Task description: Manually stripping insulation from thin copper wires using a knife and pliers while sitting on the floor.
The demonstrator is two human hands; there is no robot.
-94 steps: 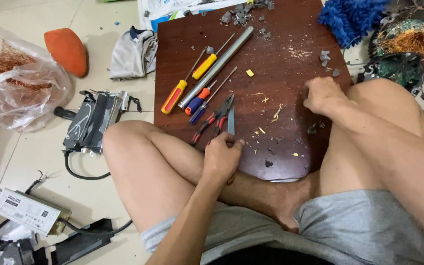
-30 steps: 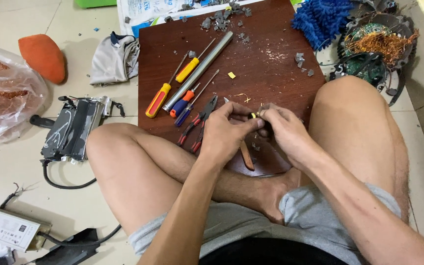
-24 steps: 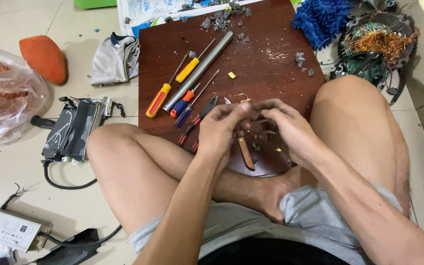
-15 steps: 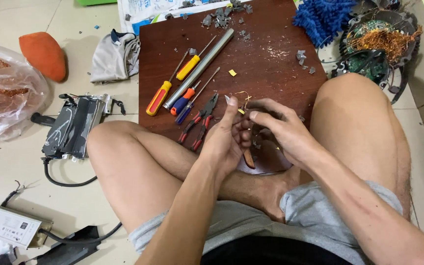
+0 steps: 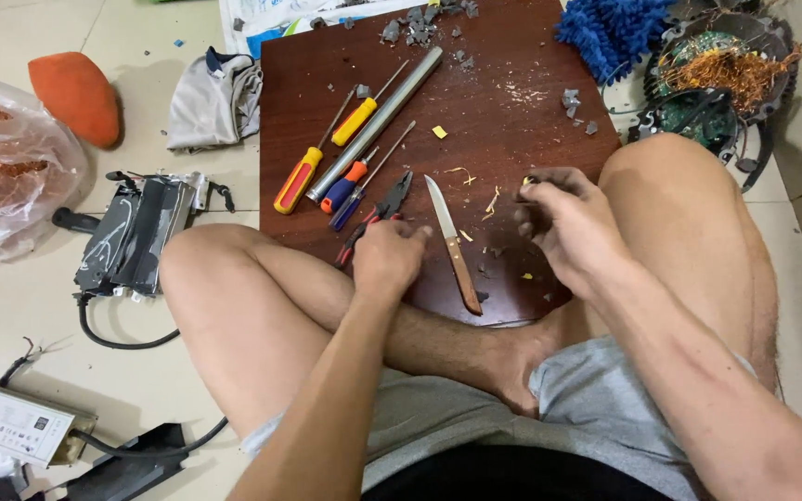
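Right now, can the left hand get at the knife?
Probably yes. The left hand rests on the wooden board beside the knife, and nothing lies between them; the knife's handle points toward the person.

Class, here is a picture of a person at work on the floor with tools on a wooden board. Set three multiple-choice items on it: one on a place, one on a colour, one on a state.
1. Where does the knife lie?
A. on the wooden board, between the two hands
B. on the floor tiles
C. in the plastic bag

2. What colour is the fluffy cloth at the board's far corner?
A. red
B. blue
C. white

3. What is the left hand doing?
A. raised in the air
B. resting on the pliers
C. gripping the metal tube

Answers: 1 A, it lies bare on the board; 2 B, it is plainly blue; 3 B, it covers the pliers' red handles.
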